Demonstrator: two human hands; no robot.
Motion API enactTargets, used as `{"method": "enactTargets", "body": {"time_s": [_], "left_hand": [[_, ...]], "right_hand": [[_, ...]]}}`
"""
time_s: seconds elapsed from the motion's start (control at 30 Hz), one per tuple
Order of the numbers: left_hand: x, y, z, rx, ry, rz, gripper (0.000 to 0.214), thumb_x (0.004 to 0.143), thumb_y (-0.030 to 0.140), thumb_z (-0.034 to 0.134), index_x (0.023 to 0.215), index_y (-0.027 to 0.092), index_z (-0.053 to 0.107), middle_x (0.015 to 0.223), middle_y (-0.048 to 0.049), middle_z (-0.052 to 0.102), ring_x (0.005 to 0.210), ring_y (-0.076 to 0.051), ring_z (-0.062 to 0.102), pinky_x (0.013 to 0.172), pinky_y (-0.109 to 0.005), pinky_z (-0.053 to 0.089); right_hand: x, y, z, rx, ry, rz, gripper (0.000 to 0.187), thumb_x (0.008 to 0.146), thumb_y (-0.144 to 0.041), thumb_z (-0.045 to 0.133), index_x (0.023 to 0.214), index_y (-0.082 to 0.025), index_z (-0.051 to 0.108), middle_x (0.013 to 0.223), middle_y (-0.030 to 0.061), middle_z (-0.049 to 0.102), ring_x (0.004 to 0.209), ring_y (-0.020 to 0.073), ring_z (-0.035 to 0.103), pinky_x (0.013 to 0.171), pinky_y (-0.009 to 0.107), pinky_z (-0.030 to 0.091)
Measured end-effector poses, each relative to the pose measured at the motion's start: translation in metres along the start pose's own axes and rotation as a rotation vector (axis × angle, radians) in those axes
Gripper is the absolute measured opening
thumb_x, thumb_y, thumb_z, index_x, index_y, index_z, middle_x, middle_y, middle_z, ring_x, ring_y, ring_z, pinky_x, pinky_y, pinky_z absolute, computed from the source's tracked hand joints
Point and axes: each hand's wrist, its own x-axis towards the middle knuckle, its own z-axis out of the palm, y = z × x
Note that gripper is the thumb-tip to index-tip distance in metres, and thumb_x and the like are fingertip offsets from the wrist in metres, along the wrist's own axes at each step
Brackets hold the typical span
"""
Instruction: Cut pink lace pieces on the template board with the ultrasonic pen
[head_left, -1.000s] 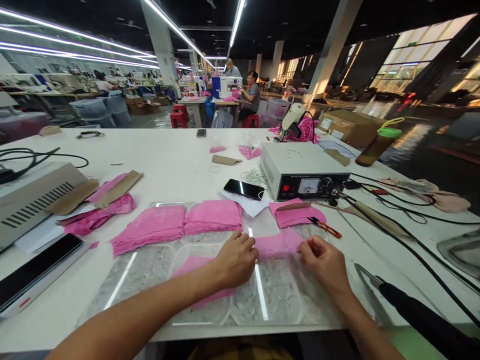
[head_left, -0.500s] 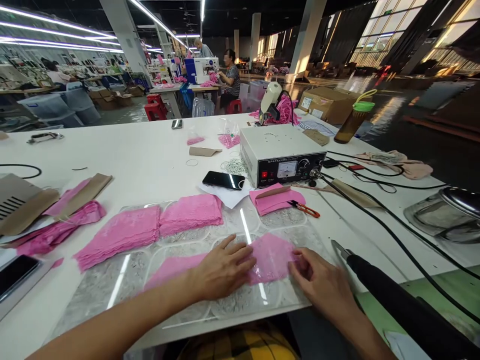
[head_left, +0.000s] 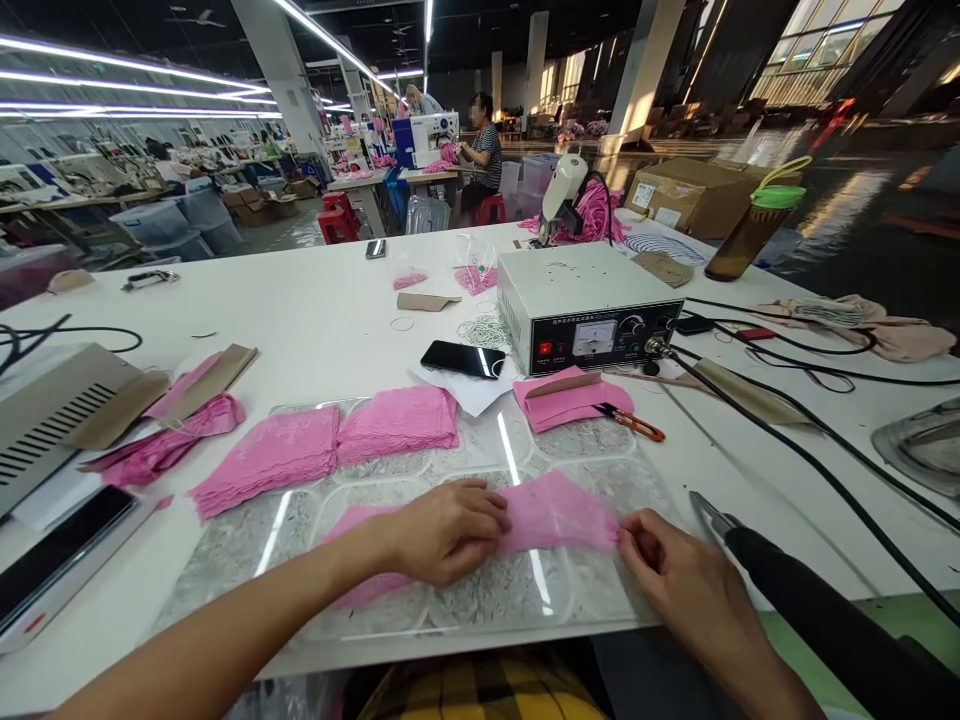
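A thin pink fabric piece (head_left: 559,512) lies stretched between my two hands over the clear, grey-patterned mat. My left hand (head_left: 454,530) has its fingers curled down on the piece's left end, and they hide that edge. With thumb and forefinger, my right hand (head_left: 679,570) pinches the right end. Under my left wrist lies more pink fabric (head_left: 367,590), partly covered by the arm. Two neat stacks of pink fabric, a left stack (head_left: 270,450) and a right stack (head_left: 401,425), sit farther back on the mat (head_left: 240,560).
Orange-handled snips (head_left: 637,424) rest against folded pink fabric (head_left: 555,405). A black-handled tool with a metal blade tip (head_left: 739,535) lies right of my right hand. Behind stand a control box (head_left: 592,310) with cables and a dark phone (head_left: 463,359). A co-worker (head_left: 484,155) sits at a sewing machine.
My right hand has moved right, drawing the fabric's right end outward. My left hand's fingers, spread before, are now curled in. The whole view has shifted, with the table things farther right.
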Motion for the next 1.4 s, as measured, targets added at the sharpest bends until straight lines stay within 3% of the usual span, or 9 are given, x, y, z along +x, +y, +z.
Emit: {"method": "enactTargets", "body": {"time_s": [0.1, 0.23, 0.33, 0.5, 0.67, 0.8, 0.93, 1.17, 1.4], "left_hand": [[-0.008, 0.001, -0.003, -0.051, -0.037, 0.069, 0.024, 0.081, 0.011, 0.048, 0.097, 0.020, 0.063, 0.118, -0.0061, 0.070, 0.120, -0.022, 0.059, 0.116, -0.040, 0.030], [-0.018, -0.002, 0.002, 0.035, -0.050, 0.070, 0.031, 0.089, 0.018, 0.049, 0.118, 0.020, 0.060, 0.135, -0.0091, 0.061, 0.131, -0.025, 0.052, 0.120, -0.045, 0.021], [-0.024, -0.007, 0.002, 0.052, -0.061, 0.079, 0.032, 0.085, 0.013, 0.050, 0.114, 0.021, 0.061, 0.137, -0.0080, 0.060, 0.135, -0.025, 0.048, 0.122, -0.046, 0.017], [-0.025, -0.014, -0.001, 0.038, 0.038, 0.003, 0.028, 0.082, 0.007, 0.051, 0.102, 0.020, 0.065, 0.124, -0.0056, 0.067, 0.121, -0.021, 0.059, 0.116, -0.040, 0.033], [0.020, -0.041, 0.002, 0.137, 0.135, -0.127, 0.017, 0.096, 0.015, 0.050, 0.098, 0.015, 0.067, 0.105, -0.0098, 0.070, 0.097, -0.020, 0.067, 0.087, -0.031, 0.052], [0.075, -0.070, -0.001, 0.184, 0.131, -0.101, 0.019, 0.096, 0.012, 0.049, 0.094, 0.015, 0.068, 0.107, -0.0096, 0.069, 0.100, -0.021, 0.065, 0.090, -0.032, 0.052], [0.112, -0.090, -0.004, 0.220, 0.113, -0.095, 0.013, 0.098, 0.020, 0.055, 0.102, 0.014, 0.066, 0.113, -0.0089, 0.066, 0.105, -0.021, 0.063, 0.095, -0.041, 0.051], [0.131, -0.103, 0.002, 0.204, 0.079, -0.278, 0.028, 0.097, 0.033, 0.060, 0.119, 0.015, 0.060, 0.120, -0.0092, 0.062, 0.104, -0.022, 0.063, 0.089, -0.043, 0.055], [0.147, -0.100, -0.003, 0.186, 0.049, -0.441, 0.032, 0.097, 0.034, 0.060, 0.122, 0.015, 0.059, 0.121, -0.0096, 0.061, 0.103, -0.022, 0.063, 0.088, -0.043, 0.055]], "right_hand": [[-0.005, 0.001, -0.005, 0.032, -0.025, 0.017, 0.022, 0.086, -0.038, 0.047, 0.069, -0.025, 0.052, 0.049, -0.0052, 0.052, 0.039, 0.0118, 0.050, 0.042, 0.023, 0.034], [-0.003, -0.003, -0.002, 0.011, 0.036, 0.019, 0.025, 0.086, -0.048, 0.049, 0.079, -0.025, 0.056, 0.049, -0.0059, 0.051, 0.039, 0.0125, 0.051, 0.042, 0.024, 0.034], [-0.001, -0.001, 0.003, -0.039, 0.026, 0.018, 0.019, 0.085, -0.040, 0.046, 0.076, -0.026, 0.055, 0.050, -0.0049, 0.054, 0.040, 0.0137, 0.053, 0.041, 0.024, 0.033], [-0.003, 0.015, 0.009, 0.035, 0.024, 0.028, 0.014, 0.083, -0.037, 0.050, 0.076, -0.027, 0.056, 0.051, -0.0044, 0.058, 0.040, 0.0137, 0.055, 0.040, 0.024, 0.037], [0.039, 0.008, 0.016, 0.115, 0.144, -0.027, 0.021, 0.087, -0.035, 0.047, 0.088, -0.025, 0.066, 0.081, 0.0016, 0.071, 0.060, 0.0144, 0.064, 0.059, 0.026, 0.050], [0.093, -0.004, 0.025, 0.101, 0.127, -0.013, 0.025, 0.085, -0.027, 0.046, 0.089, -0.024, 0.071, 0.095, 0.0048, 0.074, 0.084, 0.0192, 0.069, 0.075, 0.030, 0.052], [0.122, -0.006, 0.034, 0.027, 0.109, 0.010, 0.025, 0.082, -0.018, 0.049, 0.090, -0.023, 0.072, 0.095, 0.0040, 0.073, 0.090, 0.0188, 0.067, 0.080, 0.030, 0.051], [0.127, 0.014, 0.039, -0.113, 0.134, 0.129, 0.033, 0.079, -0.007, 0.048, 0.102, -0.018, 0.071, 0.105, 0.0097, 0.071, 0.098, 0.0231, 0.063, 0.084, 0.034, 0.048], [0.130, 0.029, 0.045, -0.128, 0.115, 0.100, 0.035, 0.079, -0.006, 0.051, 0.106, -0.019, 0.070, 0.104, 0.0081, 0.072, 0.094, 0.0217, 0.064, 0.079, 0.032, 0.048]]}}
